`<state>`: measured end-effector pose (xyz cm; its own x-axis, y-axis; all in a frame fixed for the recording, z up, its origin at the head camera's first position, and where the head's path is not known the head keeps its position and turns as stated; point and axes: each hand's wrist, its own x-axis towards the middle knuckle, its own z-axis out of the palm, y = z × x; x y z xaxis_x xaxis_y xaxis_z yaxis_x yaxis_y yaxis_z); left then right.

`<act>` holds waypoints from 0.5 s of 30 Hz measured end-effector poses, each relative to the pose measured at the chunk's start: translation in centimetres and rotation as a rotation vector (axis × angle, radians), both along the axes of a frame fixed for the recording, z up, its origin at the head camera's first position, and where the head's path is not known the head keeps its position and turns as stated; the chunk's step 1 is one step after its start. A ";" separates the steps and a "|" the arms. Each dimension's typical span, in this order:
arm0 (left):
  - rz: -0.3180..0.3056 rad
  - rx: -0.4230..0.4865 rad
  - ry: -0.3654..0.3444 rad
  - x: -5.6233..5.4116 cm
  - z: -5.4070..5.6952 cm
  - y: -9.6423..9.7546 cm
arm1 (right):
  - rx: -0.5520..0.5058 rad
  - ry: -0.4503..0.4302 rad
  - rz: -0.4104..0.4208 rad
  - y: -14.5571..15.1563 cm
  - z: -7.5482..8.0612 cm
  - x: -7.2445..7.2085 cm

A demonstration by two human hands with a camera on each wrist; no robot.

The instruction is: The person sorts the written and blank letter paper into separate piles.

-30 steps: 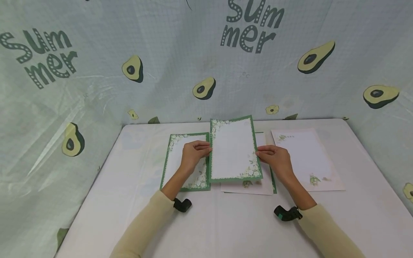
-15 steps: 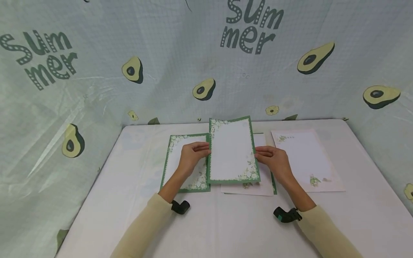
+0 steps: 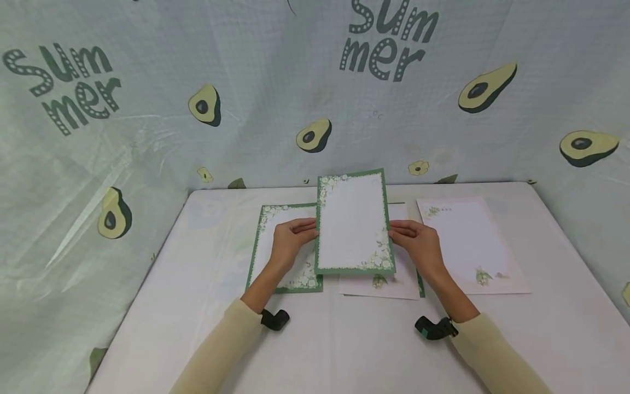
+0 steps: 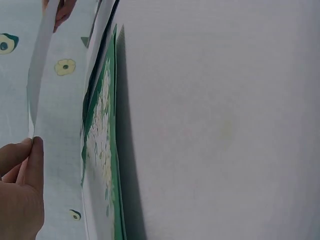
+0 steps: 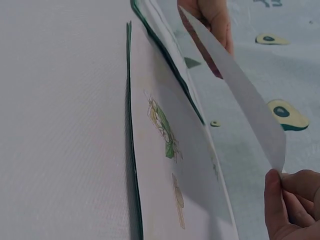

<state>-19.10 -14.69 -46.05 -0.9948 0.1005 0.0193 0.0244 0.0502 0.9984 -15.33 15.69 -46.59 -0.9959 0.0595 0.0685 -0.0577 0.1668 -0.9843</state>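
Note:
Between both hands, a sheet of paper (image 3: 351, 224) with a green floral border is held raised and tilted above the table. My left hand (image 3: 290, 241) pinches its left edge; in the left wrist view the thumb and fingertips (image 4: 35, 150) meet on that edge. On the opposite side, my right hand (image 3: 418, 243) pinches the right edge, also seen in the right wrist view, where the paper (image 5: 255, 120) appears nearly edge-on. Beneath lies a similar green-bordered sheet (image 3: 266, 241) at left, partly hidden by the left hand. A pinkish sheet (image 3: 381, 285) lies under the raised one, overlapping a green-edged sheet.
To the right lies another pink-edged sheet (image 3: 458, 241) with small plant drawings. Everything lies on a table with a white cloth (image 3: 334, 345). Behind it hangs a pale curtain (image 3: 266, 82) printed with avocados and lettering. Each wrist wears a black camera (image 3: 275, 319).
The raised sheet has shifted slightly left and upward, and its curved upper edge now looks straighter. Both hands keep their pinch, and the sheets on the table lie as before.

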 end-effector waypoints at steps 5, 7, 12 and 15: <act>-0.014 0.011 0.009 -0.1 0.1 -0.4 | 0.011 0.016 0.005 -0.2 0.2 0.0; -0.011 0.001 0.005 0.0 0.2 -0.6 | 0.009 0.012 0.002 -0.4 0.1 0.0; 0.006 -0.029 0.000 0.0 0.4 -1.1 | -0.002 0.005 0.010 -0.9 -0.2 -0.1; 0.003 -0.036 0.003 0.0 0.5 -1.3 | -0.010 0.017 0.010 -1.2 -0.1 -0.2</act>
<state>-19.12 -15.95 -45.53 -0.9950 0.0986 0.0188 0.0274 0.0861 0.9959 -15.50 14.51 -46.71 -0.9951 0.0507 0.0852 -0.0763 0.1567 -0.9847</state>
